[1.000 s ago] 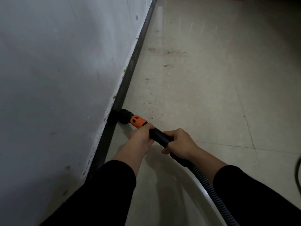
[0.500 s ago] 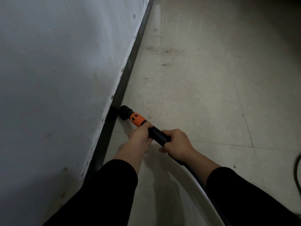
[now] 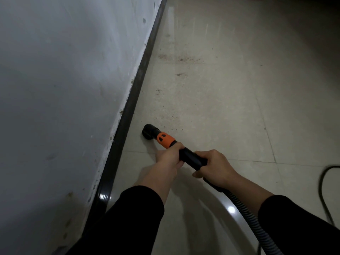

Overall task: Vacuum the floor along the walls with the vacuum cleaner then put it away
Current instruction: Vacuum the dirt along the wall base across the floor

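At the far left we see the grey-white wall (image 3: 64, 89), scuffed and chipped along its foot; beside it the dark glossy skirting (image 3: 128, 111) slants from the bottom edge up to the top of the view; next comes the pale tiled floor (image 3: 230, 111), and on it, just beside the skirting with a narrow strip of tile showing between them, sits the black vacuum nozzle (image 3: 149, 131), its mouth turned down toward the tile; an orange collar (image 3: 165, 139) joins it to the black tube (image 3: 191, 159); the left hand (image 3: 169, 159) grips that tube right behind the collar, fingers curled round it; further ahead we note specks of dirt (image 3: 180, 58) scattered on the tiles; the right hand (image 3: 215, 168) clamps the rear of the same tube, fingers wrapped closed about it; both arms wear black sleeves (image 3: 132, 218); a ribbed hose (image 3: 244, 208) runs from beneath the right hand toward the bottom edge; at the far right a thin black cable (image 3: 323, 190) curves across the floor.
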### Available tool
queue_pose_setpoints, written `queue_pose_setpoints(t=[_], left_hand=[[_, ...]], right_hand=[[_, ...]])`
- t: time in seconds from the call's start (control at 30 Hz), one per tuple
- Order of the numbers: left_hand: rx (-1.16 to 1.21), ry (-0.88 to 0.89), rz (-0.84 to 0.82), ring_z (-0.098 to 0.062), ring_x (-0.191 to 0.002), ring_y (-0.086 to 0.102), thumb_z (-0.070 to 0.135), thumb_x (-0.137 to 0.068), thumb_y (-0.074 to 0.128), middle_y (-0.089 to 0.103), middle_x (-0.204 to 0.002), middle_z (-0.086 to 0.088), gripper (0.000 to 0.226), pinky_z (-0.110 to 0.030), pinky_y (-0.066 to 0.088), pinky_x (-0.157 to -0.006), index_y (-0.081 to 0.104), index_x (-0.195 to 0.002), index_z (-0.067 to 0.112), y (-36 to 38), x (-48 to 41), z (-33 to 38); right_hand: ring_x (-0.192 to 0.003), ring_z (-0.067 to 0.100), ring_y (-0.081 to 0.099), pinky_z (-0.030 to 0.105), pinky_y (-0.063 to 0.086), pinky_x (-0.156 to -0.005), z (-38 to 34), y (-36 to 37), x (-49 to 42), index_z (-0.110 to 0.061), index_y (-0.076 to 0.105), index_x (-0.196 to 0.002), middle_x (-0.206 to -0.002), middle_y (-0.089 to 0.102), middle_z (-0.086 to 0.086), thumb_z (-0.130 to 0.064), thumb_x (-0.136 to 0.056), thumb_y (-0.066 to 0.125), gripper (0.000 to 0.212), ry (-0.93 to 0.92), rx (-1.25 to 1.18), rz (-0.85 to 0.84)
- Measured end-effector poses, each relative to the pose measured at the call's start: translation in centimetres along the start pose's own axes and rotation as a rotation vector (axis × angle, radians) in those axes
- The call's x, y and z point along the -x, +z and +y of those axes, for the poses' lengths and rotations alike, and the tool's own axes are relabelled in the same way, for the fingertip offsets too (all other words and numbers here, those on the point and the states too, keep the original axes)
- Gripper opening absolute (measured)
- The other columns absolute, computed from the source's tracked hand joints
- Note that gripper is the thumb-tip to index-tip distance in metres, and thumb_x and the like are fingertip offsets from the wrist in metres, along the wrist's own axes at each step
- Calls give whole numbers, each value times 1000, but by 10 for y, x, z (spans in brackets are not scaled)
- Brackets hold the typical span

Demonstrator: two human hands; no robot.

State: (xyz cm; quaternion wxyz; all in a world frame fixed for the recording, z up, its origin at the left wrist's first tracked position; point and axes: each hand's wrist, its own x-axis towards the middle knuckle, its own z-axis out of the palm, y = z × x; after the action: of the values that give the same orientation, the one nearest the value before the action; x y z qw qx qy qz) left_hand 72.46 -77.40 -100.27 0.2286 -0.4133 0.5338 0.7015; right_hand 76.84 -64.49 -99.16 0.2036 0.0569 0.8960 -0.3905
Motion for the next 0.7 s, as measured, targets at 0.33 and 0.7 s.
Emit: queue_pose_setpoints(t=[0.33,0.7], left_hand=[[-3,-4,-11,-29,-102,66,7,-84,71,65,-115,-20,45,-29,55,-70,53,-124,-4,20,13,-15],[-61,-23,-59,-29,-102,66,8,-84,72,65,-114,-20,44,-28,54,-62,55,-123,-4,40,21,-23]], right_hand=[[-73,27,61,29,45,-65,18,-22,11,-15,72,-98,-78,65,16,-5,-69,78,30,21,7,-16],[-61,16,53,26,41,-60,33,-37,25,-17,70,-90,-64,55,1,-5,-69,78,25,70,-30,28]])
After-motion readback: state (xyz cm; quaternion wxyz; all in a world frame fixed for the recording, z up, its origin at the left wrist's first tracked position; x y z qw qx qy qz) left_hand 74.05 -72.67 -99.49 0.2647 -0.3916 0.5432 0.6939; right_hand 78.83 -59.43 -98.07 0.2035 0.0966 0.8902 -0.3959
